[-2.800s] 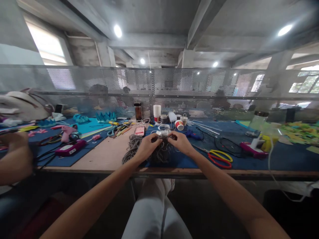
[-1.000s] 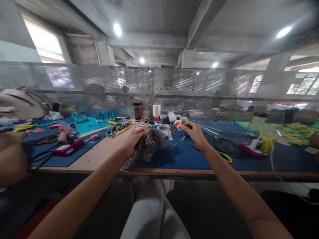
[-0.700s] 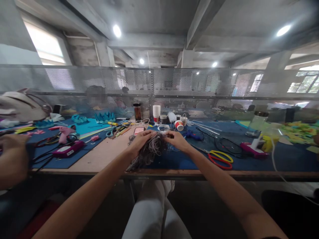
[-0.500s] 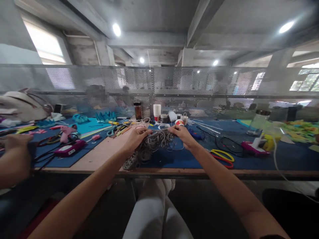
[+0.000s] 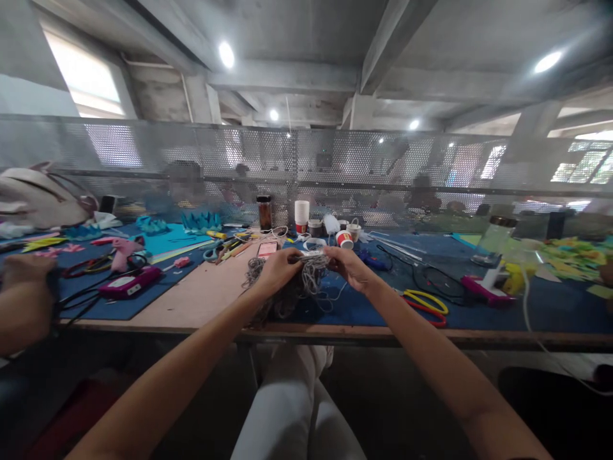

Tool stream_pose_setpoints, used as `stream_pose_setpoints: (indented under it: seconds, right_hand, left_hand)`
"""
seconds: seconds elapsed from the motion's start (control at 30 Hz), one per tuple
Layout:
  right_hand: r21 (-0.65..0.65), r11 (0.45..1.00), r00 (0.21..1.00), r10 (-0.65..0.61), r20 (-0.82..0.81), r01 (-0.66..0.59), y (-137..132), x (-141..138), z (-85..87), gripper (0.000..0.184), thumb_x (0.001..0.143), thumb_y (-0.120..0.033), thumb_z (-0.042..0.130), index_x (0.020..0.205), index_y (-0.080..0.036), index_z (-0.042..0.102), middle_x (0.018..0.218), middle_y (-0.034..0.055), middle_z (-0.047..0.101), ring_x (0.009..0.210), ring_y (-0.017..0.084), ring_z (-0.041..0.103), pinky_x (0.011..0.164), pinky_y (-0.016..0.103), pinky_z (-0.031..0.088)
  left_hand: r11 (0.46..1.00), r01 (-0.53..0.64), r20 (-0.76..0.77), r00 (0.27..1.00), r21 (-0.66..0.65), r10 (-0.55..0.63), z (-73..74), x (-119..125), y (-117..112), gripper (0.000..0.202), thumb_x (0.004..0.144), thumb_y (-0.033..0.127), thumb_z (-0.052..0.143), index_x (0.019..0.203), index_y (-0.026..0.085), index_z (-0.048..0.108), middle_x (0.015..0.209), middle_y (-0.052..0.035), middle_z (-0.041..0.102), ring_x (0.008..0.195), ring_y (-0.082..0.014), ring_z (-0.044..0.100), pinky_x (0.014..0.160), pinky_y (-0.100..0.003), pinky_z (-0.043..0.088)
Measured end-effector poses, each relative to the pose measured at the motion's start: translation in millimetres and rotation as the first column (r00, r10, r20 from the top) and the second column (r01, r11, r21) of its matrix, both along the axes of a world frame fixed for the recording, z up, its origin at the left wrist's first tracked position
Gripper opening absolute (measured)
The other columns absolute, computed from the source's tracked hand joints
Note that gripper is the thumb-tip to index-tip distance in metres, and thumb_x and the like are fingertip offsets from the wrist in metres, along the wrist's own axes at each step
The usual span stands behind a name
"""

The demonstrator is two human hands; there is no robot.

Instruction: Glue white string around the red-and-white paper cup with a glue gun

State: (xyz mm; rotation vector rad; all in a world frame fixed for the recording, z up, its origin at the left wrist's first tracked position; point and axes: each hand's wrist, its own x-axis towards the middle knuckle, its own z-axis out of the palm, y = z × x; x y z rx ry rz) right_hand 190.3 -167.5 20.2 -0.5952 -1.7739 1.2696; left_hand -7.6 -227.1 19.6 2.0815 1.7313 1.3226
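Both of my hands grip a tangled bundle of grey yarn (image 5: pixel 313 276) above the front of the table. My left hand (image 5: pixel 282 271) pinches its upper left part, and my right hand (image 5: pixel 348 265) pinches the right end, with fingertips close together. Loose loops hang below the fingers, and part of the bundle is hidden behind my left hand and wrist. A phone (image 5: pixel 267 249) with a lit screen lies just behind my left hand. Past my right hand, a red and white paper cup (image 5: pixel 344 239) lies tilted.
Stacked paper cups (image 5: pixel 301 216) and a dark-lidded jar (image 5: pixel 264 214) stand at the back. Scissors with yellow and red handles (image 5: pixel 426 305) lie right. A purple power strip (image 5: pixel 130 283) sits left, near another person's hand (image 5: pixel 29 275). A glass jar (image 5: pixel 495 239) stands right.
My left hand has moved right, closer to my right hand, and the yarn is gathered between them. The phone and some yarn behind my left hand are now more exposed.
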Motion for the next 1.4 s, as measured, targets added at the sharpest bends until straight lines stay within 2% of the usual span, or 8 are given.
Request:
stream_pose_setpoints:
  seconds: [0.2, 0.33, 0.43, 0.57, 0.63, 0.77, 1.07, 1.4]
  right_hand:
    - [0.002, 1.0, 0.999, 0.011, 0.048, -0.011, 1, 9, -4.9, 0.036, 0.075, -0.054, 0.069, 0.073, -0.019, 0.059, 0.065, -0.0042, 0.049, 0.058, 0.01, 0.038, 0.057, 0.024, 0.031]
    - [0.153, 0.981, 0.989, -0.128, 0.075, 0.115, 3, 7, 0.1, 0.036, 0.078, -0.054, 0.065, 0.073, -0.019, 0.058, 0.065, -0.0036, 0.051, 0.061, 0.012, 0.043, 0.06, 0.026, 0.033]
    - [0.32, 0.917, 0.955, -0.281, 0.092, 0.239, 12, 8, 3.0, 0.03, 0.074, -0.046, 0.068, 0.072, -0.019, 0.055, 0.067, -0.0025, 0.054, 0.064, 0.013, 0.047, 0.061, 0.026, 0.037]
    - [0.429, 0.816, 0.891, -0.451, 0.052, 0.388, 27, 10, 0.4, 0.022, 0.075, -0.038, 0.066, 0.073, -0.02, 0.054, 0.067, -0.0019, 0.055, 0.065, 0.015, 0.05, 0.065, 0.028, 0.039]
    - [0.369, 0.885, 0.932, -0.346, 0.111, 0.285, 32, 13, -0.7, 0.023, 0.075, -0.039, 0.068, 0.08, -0.019, 0.058, 0.068, -0.0023, 0.055, 0.065, 0.015, 0.051, 0.065, 0.028, 0.04]
    - [0.202, 0.979, 0.988, -0.043, 0.145, 0.013, 26, 18, 2.3, 0.041, 0.074, -0.042, 0.073, 0.104, -0.019, 0.06, 0.07, -0.0045, 0.054, 0.065, 0.014, 0.051, 0.063, 0.026, 0.04]
    - [0.524, 0.843, 0.937, -0.27, 0.223, 0.119, -10, -7, -5.0, 0.02, 0.082, -0.036, 0.064, 0.088, -0.018, 0.068, 0.071, -0.0015, 0.059, 0.065, 0.014, 0.051, 0.064, 0.026, 0.038]
    - [0.417, 0.779, 0.847, -0.531, 0.041, 0.468, 25, 21, 6.3, 0.026, 0.083, -0.033, 0.051, 0.073, -0.017, 0.069, 0.063, 0.0008, 0.059, 0.062, 0.016, 0.051, 0.063, 0.028, 0.038]
  left_hand:
    - [0.968, -0.165, 0.168, 0.977, 0.187, 0.134, 3.6, -3, -1, 0.021, 0.077, 0.025, 0.057, 0.093, 0.021, 0.071, 0.097, -0.0051, 0.073, 0.094, -0.0232, 0.064, 0.086, -0.033, 0.046]
    - [0.995, 0.095, 0.572, 0.816, 0.002, -0.079, 6.2, 3, 1, 0.018, 0.076, 0.033, 0.063, 0.085, 0.019, 0.069, 0.08, -0.0027, 0.07, 0.076, -0.0196, 0.064, 0.074, -0.031, 0.049]
    - [0.907, 0.384, 0.75, 0.649, -0.176, -0.129, 7.6, 5, -4, 0.021, 0.074, 0.039, 0.069, 0.075, 0.018, 0.066, 0.056, 0.0018, 0.059, 0.049, -0.0132, 0.05, 0.052, -0.028, 0.041]
    - [0.76, 0.581, 0.685, 0.681, -0.291, -0.258, 10.5, 7, -17, 0.027, 0.072, 0.04, 0.077, 0.066, 0.017, 0.066, 0.05, 0.0036, 0.052, 0.043, -0.0082, 0.04, 0.044, -0.024, 0.03]
    - [0.7, 0.626, 0.661, 0.69, -0.342, -0.294, 11.0, 6, -20, 0.027, 0.069, 0.037, 0.082, 0.065, 0.015, 0.065, 0.056, 0.0014, 0.059, 0.049, -0.0094, 0.048, 0.048, -0.023, 0.034]
    - [0.821, 0.538, 0.832, 0.533, -0.19, -0.157, 7.3, 1, -10, 0.024, 0.069, 0.032, 0.083, 0.079, 0.014, 0.071, 0.076, -0.0035, 0.073, 0.068, -0.0169, 0.065, 0.066, -0.027, 0.049]
    - [0.836, 0.539, 0.91, 0.391, -0.104, -0.14, 2.3, 3, 0, 0.033, 0.078, 0.039, 0.076, 0.099, 0.014, 0.073, 0.087, -0.0075, 0.077, 0.078, -0.0224, 0.072, 0.078, -0.033, 0.056]
    - [0.844, 0.531, 0.956, 0.282, -0.08, -0.086, 10.6, -12, -10, 0.03, 0.08, 0.029, 0.072, 0.108, 0.017, 0.071, 0.092, -0.0058, 0.078, 0.078, -0.0201, 0.073, 0.073, -0.029, 0.058]
